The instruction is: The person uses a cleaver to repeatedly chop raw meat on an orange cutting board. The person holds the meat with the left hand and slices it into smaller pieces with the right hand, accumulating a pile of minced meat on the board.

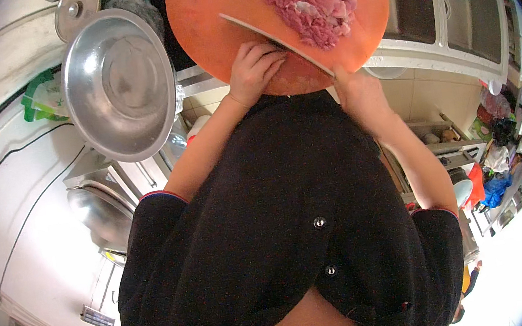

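Across orange board (204,29), diagonal knife (290,47), tip (224,17) left

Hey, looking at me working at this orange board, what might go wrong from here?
A cut seems the main risk: your left hand has its fingers close beside the knife in your right hand.
Also, the orange board bears pink meat and its near edge sits by your black shirt, so juices might stain it.

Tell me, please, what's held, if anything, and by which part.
The right hand grips the knife by its handle end; whether the left hand holds anything is unclear.
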Demonstrator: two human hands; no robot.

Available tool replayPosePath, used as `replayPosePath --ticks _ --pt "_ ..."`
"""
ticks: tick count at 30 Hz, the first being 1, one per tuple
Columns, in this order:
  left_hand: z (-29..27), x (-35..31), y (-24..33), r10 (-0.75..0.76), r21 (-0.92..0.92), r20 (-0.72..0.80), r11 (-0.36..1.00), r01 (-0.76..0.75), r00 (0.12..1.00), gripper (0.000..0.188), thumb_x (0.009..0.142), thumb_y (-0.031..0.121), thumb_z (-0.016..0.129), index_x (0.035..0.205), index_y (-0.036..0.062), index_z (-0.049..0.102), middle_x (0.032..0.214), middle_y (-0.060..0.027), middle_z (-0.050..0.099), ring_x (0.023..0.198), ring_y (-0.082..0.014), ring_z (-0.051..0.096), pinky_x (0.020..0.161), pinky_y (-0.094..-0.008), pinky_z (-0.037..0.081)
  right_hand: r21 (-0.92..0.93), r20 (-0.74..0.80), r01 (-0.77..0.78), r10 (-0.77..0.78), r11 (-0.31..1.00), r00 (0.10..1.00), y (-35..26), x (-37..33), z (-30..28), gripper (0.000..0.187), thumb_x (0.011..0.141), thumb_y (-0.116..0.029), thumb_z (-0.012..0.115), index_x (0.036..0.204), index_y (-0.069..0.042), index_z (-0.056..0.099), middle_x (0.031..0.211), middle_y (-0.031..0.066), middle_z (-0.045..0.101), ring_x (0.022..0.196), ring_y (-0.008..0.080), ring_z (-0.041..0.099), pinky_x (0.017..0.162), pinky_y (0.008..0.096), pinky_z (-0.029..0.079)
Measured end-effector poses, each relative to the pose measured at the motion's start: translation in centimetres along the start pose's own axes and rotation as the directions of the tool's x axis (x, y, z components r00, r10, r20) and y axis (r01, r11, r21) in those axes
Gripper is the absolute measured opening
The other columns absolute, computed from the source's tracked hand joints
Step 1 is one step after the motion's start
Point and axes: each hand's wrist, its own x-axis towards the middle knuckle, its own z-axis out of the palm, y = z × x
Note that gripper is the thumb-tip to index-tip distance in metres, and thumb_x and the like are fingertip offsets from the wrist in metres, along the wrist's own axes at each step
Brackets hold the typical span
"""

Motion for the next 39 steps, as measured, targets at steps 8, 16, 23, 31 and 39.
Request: replayPosePath --ticks 8,16,23,31,39 --pt "0.3 -0.6 -0.1 0.012 -0.027 -0.044 1.000 -0.014 0.999 0.020 0.071 0.007 0.073 0.091 0.0062 0.069 0.099 -0.0064 0.061 0.092 -0.0275 0.057 0.080 -0.0376 0.049 0.137 -0.058 -0.097 0.106 0.986 0.993 -0.1 -3.6 -4.0 0.013 0.092 -0.017 0.054 0.098 -0.005 0.050 0.070 0.0209 0.061 0.065 0.0411 0.060 0.056 0.0508 0.048" --pt "-0.2 -0.3 0.1 0.020 0.009 -0.030 1.000 -0.019 0.999 0.017 0.071 0.005 0.071 0.088 0.0040 0.069 0.094 -0.0081 0.062 0.093 -0.0290 0.057 0.080 -0.0387 0.049 0.055 0.056 -0.082 0.079 0.995 0.995 -1.6 -6.0 -4.9 0.008 0.092 -0.012 0.052 0.091 -0.006 0.047 0.074 0.0195 0.058 0.067 0.0424 0.058 0.054 0.0498 0.044" --pt "-0.1 -0.6 -0.1 0.000 0.027 -0.011 1.000 0.000 1.000 0.018 0.070 0.008 0.071 0.088 0.0047 0.070 0.092 -0.0069 0.063 0.092 -0.0286 0.058 0.080 -0.0381 0.050 0.009 0.071 0.005 -0.006 1.000 0.997 -1.5 -3.3 -2.4 0.008 0.089 -0.010 0.049 0.095 -0.006 0.045 0.074 0.0185 0.061 0.066 0.0399 0.061 0.055 0.0496 0.048" --pt "-0.1 -0.6 -0.7 0.032 -0.012 -0.007 0.999 -0.032 0.999 0.018 0.069 0.007 0.072 0.086 0.0047 0.070 0.093 -0.0072 0.064 0.093 -0.0302 0.058 0.079 -0.0383 0.051 -0.053 0.193 -0.039 0.049 0.998 0.980 -1.1 -5.0 -4.1 0.015 0.083 -0.004 0.048 0.097 -0.005 0.046 0.076 0.0183 0.063 0.067 0.0383 0.064 0.055 0.0484 0.051" --pt "0.1 -0.9 -0.7 0.011 0.009 -0.006 1.000 -0.011 1.000 0.018 0.068 0.007 0.072 0.086 0.0046 0.070 0.093 -0.0076 0.064 0.095 -0.0304 0.058 0.081 -0.0388 0.050 -0.009 0.087 0.045 -0.044 0.999 0.995 -1.8 -1.4 -2.1 0.015 0.083 -0.004 0.047 0.099 -0.006 0.046 0.075 0.0193 0.062 0.066 0.0394 0.063 0.054 0.0486 0.050"
